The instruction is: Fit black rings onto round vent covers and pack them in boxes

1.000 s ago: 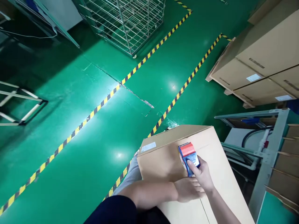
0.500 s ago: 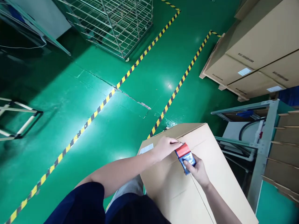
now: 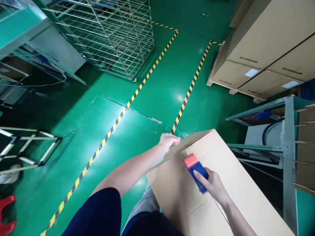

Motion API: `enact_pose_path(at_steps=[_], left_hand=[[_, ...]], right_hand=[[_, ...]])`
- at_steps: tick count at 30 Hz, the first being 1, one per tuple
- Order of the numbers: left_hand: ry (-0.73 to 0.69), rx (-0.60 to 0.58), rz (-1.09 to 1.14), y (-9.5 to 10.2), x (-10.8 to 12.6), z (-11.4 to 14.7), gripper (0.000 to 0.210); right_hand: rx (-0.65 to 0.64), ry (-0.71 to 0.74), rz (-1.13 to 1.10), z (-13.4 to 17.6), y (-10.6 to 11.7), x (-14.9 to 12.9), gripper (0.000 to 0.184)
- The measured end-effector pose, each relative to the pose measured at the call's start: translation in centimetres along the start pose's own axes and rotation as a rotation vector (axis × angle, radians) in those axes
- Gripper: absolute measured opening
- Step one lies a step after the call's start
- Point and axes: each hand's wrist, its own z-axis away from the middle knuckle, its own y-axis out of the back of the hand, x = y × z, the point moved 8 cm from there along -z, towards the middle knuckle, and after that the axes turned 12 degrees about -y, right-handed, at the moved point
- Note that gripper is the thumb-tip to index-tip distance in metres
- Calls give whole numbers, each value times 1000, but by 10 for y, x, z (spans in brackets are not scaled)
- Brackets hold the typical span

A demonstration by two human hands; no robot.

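A large cardboard box [image 3: 236,183] stands right in front of me, with a seam running along its top. My right hand [image 3: 213,183] grips a blue and red tape dispenser [image 3: 197,170] just above the box top, thumb across its blue body and red end pointing away from me. Beyond the box's far left edge is my left hand [image 3: 168,142], with its fingers curled together. Whatever those fingers hold, if anything, is too small to make out. Whether that hand touches the box side is unclear.
A wire cage trolley [image 3: 118,42] stands at the upper left. Stacked cartons [image 3: 256,65] rest on a pallet at the upper right. Beside the box is a metal frame [image 3: 286,144]. A tube frame [image 3: 29,144] and a red stool [image 3: 7,213] are at left. Yellow-black tape [image 3: 113,127] marks the floor.
My left hand has come away from the dispenser's red end and moved to the box's far edge. The dispenser stays in my right hand over the seam. My view has shifted.
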Motion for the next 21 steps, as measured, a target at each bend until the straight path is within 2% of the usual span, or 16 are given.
enact_pose_path(at_steps=[3, 6, 8, 11, 13, 15, 18, 21], left_hand=[[-43, 58, -68, 29, 10, -36, 15], [-33, 41, -173, 28, -1, -67, 14], [10, 12, -266, 15, -24, -77, 16], [83, -32, -415, 0, -71, -72, 17], [108, -29, -499, -1, -99, -62, 17], [97, 3, -555, 2, -116, -55, 22], [23, 53, -564, 2, -112, -54, 38], [-111, 105, -522, 5, -78, -60, 41]], right_hand=[[22, -51, 41, 15, 8, 34, 55], [3, -89, 53, 17, 9, 47, 55], [-19, -111, 51, 13, 6, 46, 55], [-11, -112, 54, 9, 4, 41, 56], [0, -114, 43, 9, 4, 41, 57], [-4, -126, 22, 9, 4, 45, 56], [-5, -134, 0, 10, 5, 49, 55], [-12, -148, -6, 10, 6, 54, 54]])
